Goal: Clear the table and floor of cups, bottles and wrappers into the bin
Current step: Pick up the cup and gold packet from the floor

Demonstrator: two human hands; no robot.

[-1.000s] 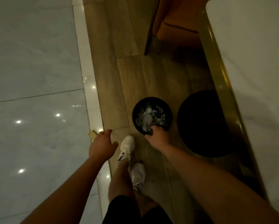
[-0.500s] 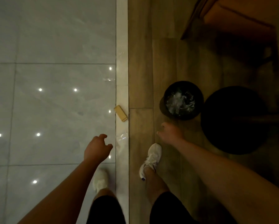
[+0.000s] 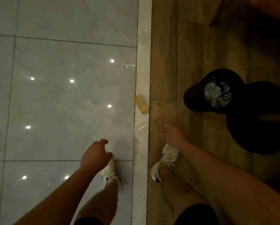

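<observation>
A small black bin [image 3: 199, 93] stands on the wooden floor at the right, with crumpled clear plastic [image 3: 217, 95] inside. A yellow-tan box-shaped wrapper [image 3: 141, 104] lies on the pale stone strip between tile and wood. A clear plastic cup [image 3: 140, 132] lies on the same strip just below it, and another clear piece [image 3: 128, 65] lies farther up on the tile. My left hand [image 3: 95, 154] hangs over the tile with fingers loosely curled, holding nothing. My right hand [image 3: 173, 135] hovers over the wood to the right of the clear cup, fingers apart, holding nothing.
A large round black table base [image 3: 262, 117] sits right of the bin. A chair leg [image 3: 220, 12] shows at the top right. Glossy grey tiles [image 3: 63, 95] cover the left half. My two white shoes [image 3: 111, 174] stand on either side of the strip.
My right hand has left the bin's rim and drawn back toward the strip. I have turned and stepped left, so the bin now lies farther right and the wrapper and cup are in view.
</observation>
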